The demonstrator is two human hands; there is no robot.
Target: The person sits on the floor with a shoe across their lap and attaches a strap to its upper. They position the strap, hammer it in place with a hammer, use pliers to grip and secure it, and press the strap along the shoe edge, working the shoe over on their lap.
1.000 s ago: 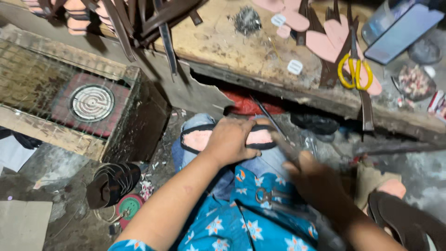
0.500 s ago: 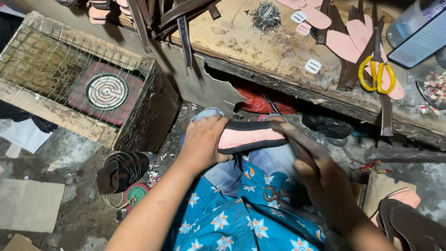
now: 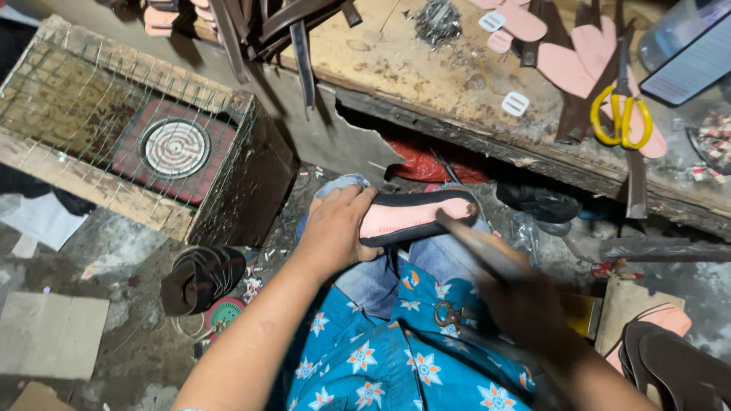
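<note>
Pink-faced sandal sole (image 3: pixel 415 217) lies crosswise on my knee | left hand (image 3: pixel 335 228) clamps its heel end | right hand (image 3: pixel 533 312), blurred, grips a tool (image 3: pixel 476 243) at its toe end

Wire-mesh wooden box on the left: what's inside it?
Through the wire mesh of the wooden box, a round coiled heating element sits on a red base. The box's dark corners and floor cannot be made out.
</note>
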